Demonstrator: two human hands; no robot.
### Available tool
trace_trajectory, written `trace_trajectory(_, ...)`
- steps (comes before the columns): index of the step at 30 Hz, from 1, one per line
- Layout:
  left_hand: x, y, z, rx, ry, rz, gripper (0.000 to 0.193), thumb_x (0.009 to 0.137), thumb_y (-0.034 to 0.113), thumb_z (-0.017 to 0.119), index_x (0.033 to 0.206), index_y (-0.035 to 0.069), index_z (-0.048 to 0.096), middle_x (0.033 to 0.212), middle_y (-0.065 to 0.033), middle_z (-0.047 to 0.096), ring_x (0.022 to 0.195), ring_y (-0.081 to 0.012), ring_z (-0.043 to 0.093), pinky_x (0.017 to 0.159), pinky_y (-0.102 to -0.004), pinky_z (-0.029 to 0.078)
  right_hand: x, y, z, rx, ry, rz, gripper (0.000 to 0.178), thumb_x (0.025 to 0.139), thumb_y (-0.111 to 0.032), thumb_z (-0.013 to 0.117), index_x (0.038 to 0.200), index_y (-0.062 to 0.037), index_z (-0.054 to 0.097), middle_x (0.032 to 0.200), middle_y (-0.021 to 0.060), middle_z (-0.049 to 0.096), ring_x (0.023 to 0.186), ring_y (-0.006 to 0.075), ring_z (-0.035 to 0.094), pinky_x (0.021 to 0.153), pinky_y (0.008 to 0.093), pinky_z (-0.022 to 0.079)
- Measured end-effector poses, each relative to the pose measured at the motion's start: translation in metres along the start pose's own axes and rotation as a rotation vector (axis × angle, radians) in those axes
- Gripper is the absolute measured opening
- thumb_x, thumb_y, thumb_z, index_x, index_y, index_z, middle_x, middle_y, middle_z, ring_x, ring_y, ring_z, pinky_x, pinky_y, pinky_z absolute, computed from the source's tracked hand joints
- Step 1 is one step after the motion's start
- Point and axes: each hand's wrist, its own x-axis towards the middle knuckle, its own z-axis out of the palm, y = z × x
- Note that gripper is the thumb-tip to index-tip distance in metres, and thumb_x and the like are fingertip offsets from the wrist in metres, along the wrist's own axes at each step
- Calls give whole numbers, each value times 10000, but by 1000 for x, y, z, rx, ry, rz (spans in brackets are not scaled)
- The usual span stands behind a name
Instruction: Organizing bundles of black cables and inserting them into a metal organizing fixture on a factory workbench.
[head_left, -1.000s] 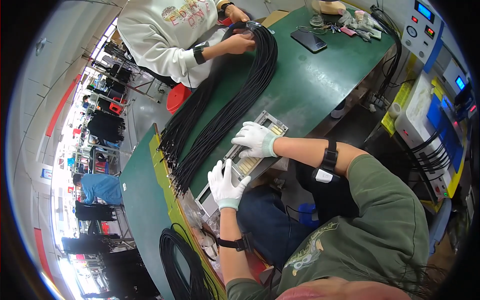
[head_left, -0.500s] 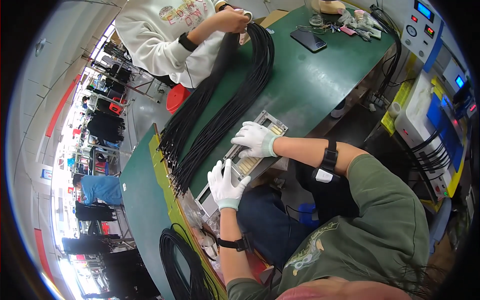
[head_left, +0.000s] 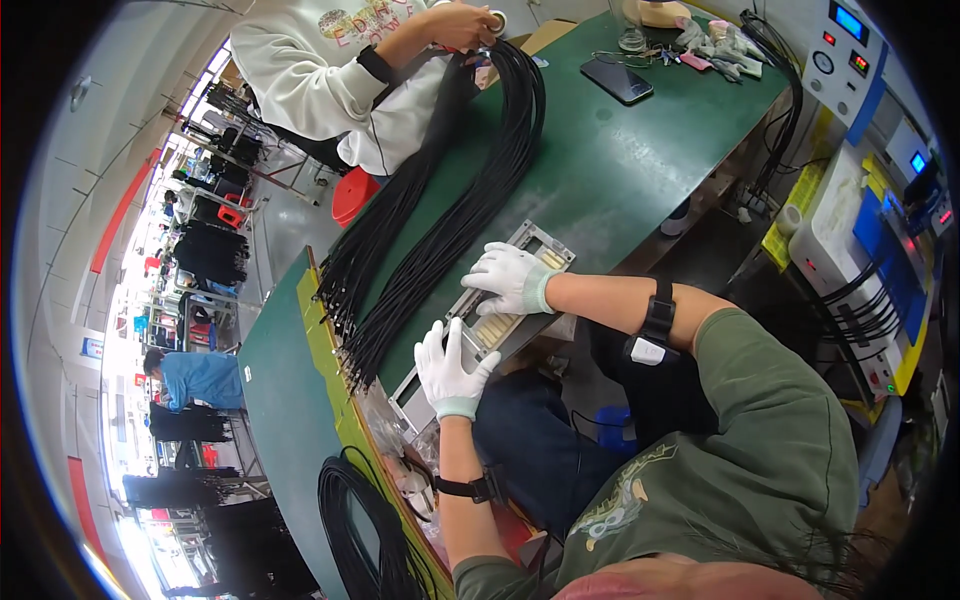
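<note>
A long grey metal frame [head_left: 527,237] with a row of cream-coloured blocks [head_left: 497,328] lies at a slant along the table's near edge. My left hand [head_left: 450,372], in a white glove with a pale green cuff, lies over its lower part. The fingers there are spread and hold nothing that I can see. Farther up, my right hand [head_left: 508,280], gloved the same way, rests on the frame with fingers stretched to the left. Its palm side is hidden. Just beyond both hands, a thick bundle of black cables [head_left: 470,225] lies across the green table [head_left: 600,165].
Across the table, a co-worker's hand [head_left: 465,25] holds the bundle's top by a roll of tape [head_left: 497,22]. A phone [head_left: 617,80] lies at the far right. A coil of black cable [head_left: 350,520] sits lower left. Machines with displays [head_left: 845,60] stand at right.
The co-worker's hands and the top of the cable bundle have shifted slightly. My own hands and the metal frame stay practically where they were.
</note>
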Motion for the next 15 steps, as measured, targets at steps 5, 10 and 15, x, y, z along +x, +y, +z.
trace_trajectory(5,0,1,-2,-15,-8,-11,852,751,667,690,1387,117,554,1413,-178,502,1302,-378,455,1140,-499,304,-1,0,2,-22,39,-14,466,766,-443,743,1098,-123,674,980,62,688,1012,261,618,1026,404,403)
trace_trajectory(10,-5,-6,-5,12,-10,-3,854,748,660,699,1385,109,553,1411,-185,502,1300,-382,456,1124,-501,320,5,-8,5,5,14,-13,458,763,-437,742,1090,-122,678,977,66,691,989,270,621,1005,412,412)
trace_trajectory(15,7,1,-2,-45,-28,57,859,742,645,715,1382,95,557,1403,-198,508,1286,-389,460,1096,-496,348,1,0,3,37,42,-31,439,749,-434,737,1053,-122,693,936,76,692,946,279,626,946,423,433)
